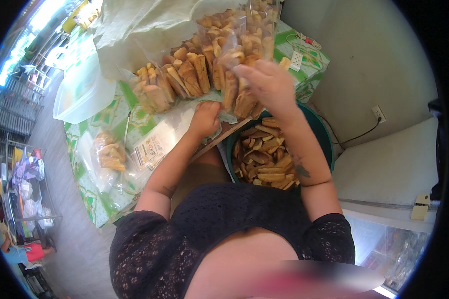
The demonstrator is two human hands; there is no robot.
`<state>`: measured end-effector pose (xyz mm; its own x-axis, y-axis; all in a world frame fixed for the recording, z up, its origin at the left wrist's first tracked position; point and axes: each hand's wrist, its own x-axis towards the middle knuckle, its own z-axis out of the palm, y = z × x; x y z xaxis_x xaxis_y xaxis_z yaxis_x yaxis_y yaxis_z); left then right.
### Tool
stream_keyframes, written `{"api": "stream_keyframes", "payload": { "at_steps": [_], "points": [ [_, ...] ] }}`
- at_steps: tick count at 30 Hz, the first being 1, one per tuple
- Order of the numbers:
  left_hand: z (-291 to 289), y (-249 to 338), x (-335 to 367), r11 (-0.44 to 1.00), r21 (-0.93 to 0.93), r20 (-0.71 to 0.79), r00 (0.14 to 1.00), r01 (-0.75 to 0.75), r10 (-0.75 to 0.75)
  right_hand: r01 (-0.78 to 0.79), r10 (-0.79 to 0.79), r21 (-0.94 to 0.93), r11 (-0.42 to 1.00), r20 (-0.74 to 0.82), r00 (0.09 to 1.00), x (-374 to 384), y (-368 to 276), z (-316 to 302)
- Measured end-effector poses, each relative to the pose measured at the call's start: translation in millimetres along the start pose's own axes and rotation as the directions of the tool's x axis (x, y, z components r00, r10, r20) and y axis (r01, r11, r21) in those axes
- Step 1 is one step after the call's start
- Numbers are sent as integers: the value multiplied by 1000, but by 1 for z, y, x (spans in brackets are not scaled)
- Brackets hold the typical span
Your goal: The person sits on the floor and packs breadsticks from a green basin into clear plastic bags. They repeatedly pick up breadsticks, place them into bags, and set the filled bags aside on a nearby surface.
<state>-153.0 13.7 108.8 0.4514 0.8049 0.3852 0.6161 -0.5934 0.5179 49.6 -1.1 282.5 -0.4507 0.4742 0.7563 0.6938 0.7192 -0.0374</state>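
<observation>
My left hand rests at the table's near edge, its fingers curled; clear plastic lies by it, and what the fingers hold is hidden. My right hand is raised over the table's edge, beside a clear bag of toasted bread pieces; motion smears its fingertips. More clear bags packed with bread slices stand along the back of the table. Below my right forearm, a green tub holds many loose bread pieces. Printed plastic packaging lies flat left of my left hand.
A green-and-white patterned cloth covers the table. On it are a small bag of bread, a pen, a translucent plastic bin and a power strip. A wall stands at right; a loaded rack is far left.
</observation>
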Motion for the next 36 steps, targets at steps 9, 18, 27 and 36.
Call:
{"api": "stream_keyframes", "payload": {
  "at_steps": [9, 18, 27, 36],
  "points": [
    [-21, 15, -10, 992, 121, -28, 999, -22, 26, -225, 265, 193, 955, -221, 938, -93, 2, 67],
    [-19, 25, -12, 994, -11, -141, 984, 107, -107, -445, 453, 206, 871, 13, 892, -111, -11, 104],
    [-36, 62, 19, 986, 159, -185, 982, 56, -26, -600, 609, 596, 533, 221, 761, -120, -7, 105],
    [-111, 121, 49, 921, 384, -467, 847, -64, 254, -228, 347, 401, 887, -253, 903, -47, -2, 39]
  ]
}}
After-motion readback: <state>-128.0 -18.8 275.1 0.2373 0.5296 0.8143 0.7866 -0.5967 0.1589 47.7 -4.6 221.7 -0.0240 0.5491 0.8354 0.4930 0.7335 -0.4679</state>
